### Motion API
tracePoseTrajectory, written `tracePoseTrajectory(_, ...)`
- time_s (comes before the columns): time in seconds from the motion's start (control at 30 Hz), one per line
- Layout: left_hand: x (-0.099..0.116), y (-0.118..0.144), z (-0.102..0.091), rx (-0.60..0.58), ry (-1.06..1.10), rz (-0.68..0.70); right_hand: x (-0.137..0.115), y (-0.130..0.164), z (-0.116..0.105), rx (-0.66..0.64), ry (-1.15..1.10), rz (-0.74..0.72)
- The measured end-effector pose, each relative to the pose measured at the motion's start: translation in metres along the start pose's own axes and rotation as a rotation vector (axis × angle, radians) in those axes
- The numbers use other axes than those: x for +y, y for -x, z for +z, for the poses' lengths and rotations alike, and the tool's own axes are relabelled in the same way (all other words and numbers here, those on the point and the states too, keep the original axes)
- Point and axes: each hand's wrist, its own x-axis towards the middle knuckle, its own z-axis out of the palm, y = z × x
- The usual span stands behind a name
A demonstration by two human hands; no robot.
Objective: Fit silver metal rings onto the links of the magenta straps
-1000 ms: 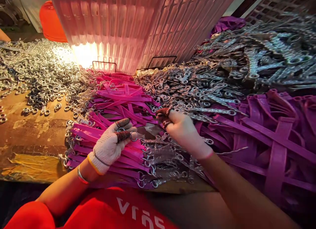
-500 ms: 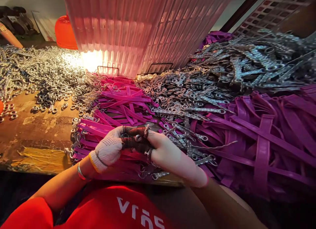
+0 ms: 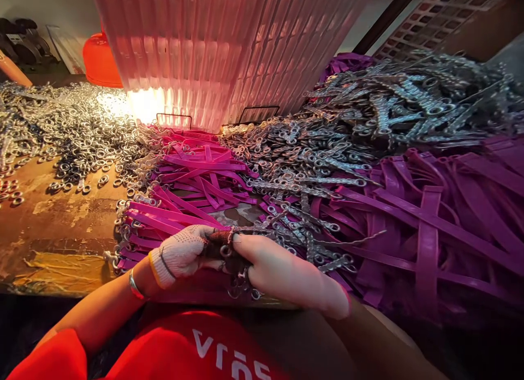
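Observation:
My left hand (image 3: 184, 251), in a white dotted knit glove with dark fingertips, is closed at the front of the table. My right hand (image 3: 266, 262), in a pale glove with worn finger ends, meets it fingertip to fingertip, also closed. A small metal ring (image 3: 225, 250) shows between the pinched fingers of both hands; whatever it joins is hidden by them. Beneath and behind the hands lie magenta straps (image 3: 164, 216) with metal rings at their left ends. Just right of my right hand are loose silver ring-ended metal strips (image 3: 311, 243).
Purple straps (image 3: 429, 243) heap up on the right, below a large pile of metal strips (image 3: 409, 107). Small metal rings (image 3: 94, 129) cover the back left. A ribbed translucent panel (image 3: 196, 47) stands behind, beside an orange lamp (image 3: 102, 60).
Both hands have come slightly lower and closer to my body, fingertips still together. The ring between them has shifted downward. The whole view has moved a little.

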Motion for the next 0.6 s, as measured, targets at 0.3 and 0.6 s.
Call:
tracePoseTrajectory(0.3,0.021,0.012,0.001,0.111,-0.512,0.162,0.016,-0.007,0.0,0.26,-0.684,0.259)
tracePoseTrajectory(0.6,0.016,0.005,0.012,0.26,-0.787,0.467,0.022,-0.005,0.022,0.373,0.159,0.016)
